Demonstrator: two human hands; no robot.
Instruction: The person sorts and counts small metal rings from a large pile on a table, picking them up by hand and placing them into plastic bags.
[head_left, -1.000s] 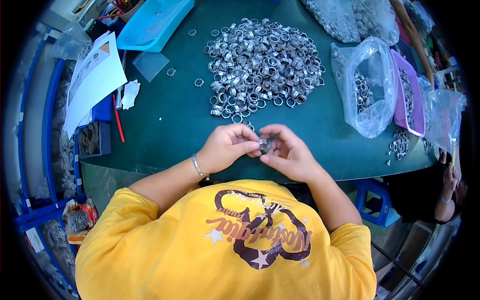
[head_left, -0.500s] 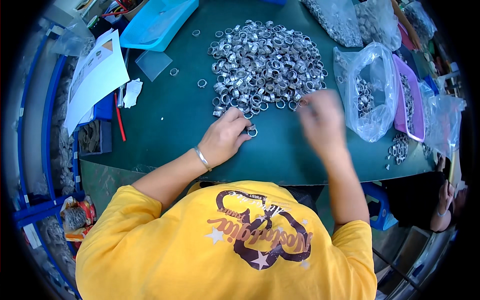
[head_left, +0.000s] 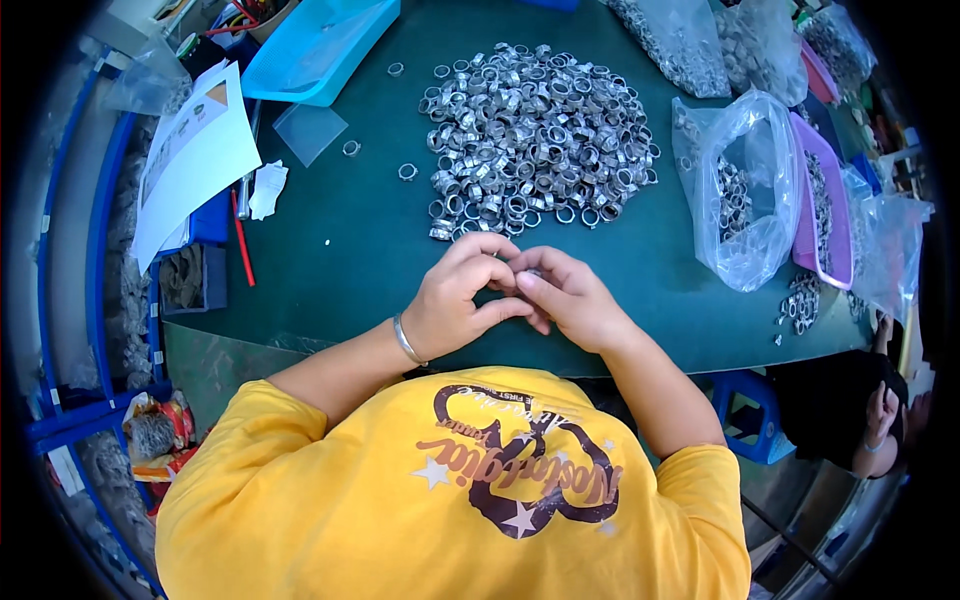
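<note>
My left hand (head_left: 462,292) and my right hand (head_left: 573,298) meet in front of the pile, near the table's front edge. Their fingers are bent and pressed together around a small metal ring (head_left: 535,272). Only a sliver of it shows; the fingers hide the rest, and whether there is more than one ring cannot be made out. Just beyond my fingertips lies a large heap of silvery metal rings (head_left: 540,135). Several loose rings lie left of the heap, among them one ring (head_left: 407,172) standing apart.
A green table (head_left: 330,270) carries everything. On the right are an open clear bag (head_left: 745,255) of rings and a purple basket (head_left: 838,235). On the left are a blue tray (head_left: 320,90), paper sheets (head_left: 205,165) and a red stick (head_left: 243,250). Another person's hand (head_left: 880,412) shows far right.
My right hand has come from the heap's near right edge leftward and toward me to join my left. The ring seen in my left fingers is now mostly covered.
</note>
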